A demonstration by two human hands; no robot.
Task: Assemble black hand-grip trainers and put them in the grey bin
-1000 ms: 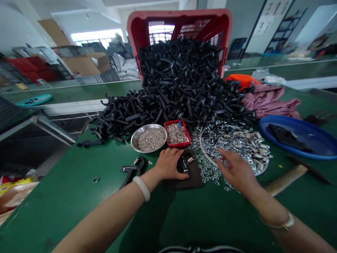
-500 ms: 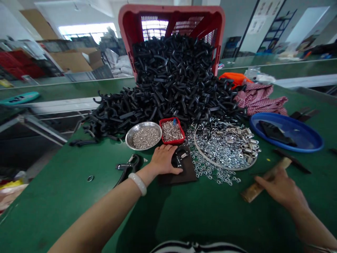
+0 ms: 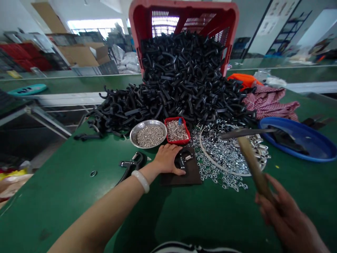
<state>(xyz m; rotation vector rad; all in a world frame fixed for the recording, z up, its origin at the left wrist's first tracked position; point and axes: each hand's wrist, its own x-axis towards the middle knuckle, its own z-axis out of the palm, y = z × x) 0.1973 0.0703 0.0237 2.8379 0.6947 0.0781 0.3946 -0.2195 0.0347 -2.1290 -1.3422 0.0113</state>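
My left hand (image 3: 168, 160) grips a black hand grip strengthener (image 3: 180, 162) with a metal spring, pressing it onto a dark square plate (image 3: 195, 174). The fingers hide much of it. In my right hand (image 3: 284, 211) is a hammer (image 3: 251, 160), held by its wooden handle. Its dark head hangs above the tray of washers, slightly blurred. A second hand grip strengthener (image 3: 133, 164) lies left of the plate. Just behind my left hand are a metal bowl (image 3: 133, 138) of small silver parts and a red box (image 3: 188, 137) of rivet-like pins.
Black plastic handles (image 3: 168, 95) spill from a tipped red crate (image 3: 135, 31). A round tray (image 3: 207, 153) holds washers and springs, with loose washers spread before it. At right are a blue tray (image 3: 322, 147) and a checkered cloth (image 3: 273, 102). One ring (image 3: 93, 173) lies at left.
My right hand has lifted the hammer off the table at right, bringing its head up over the washers. My left hand stays on the strengthener. The view has shifted slightly.
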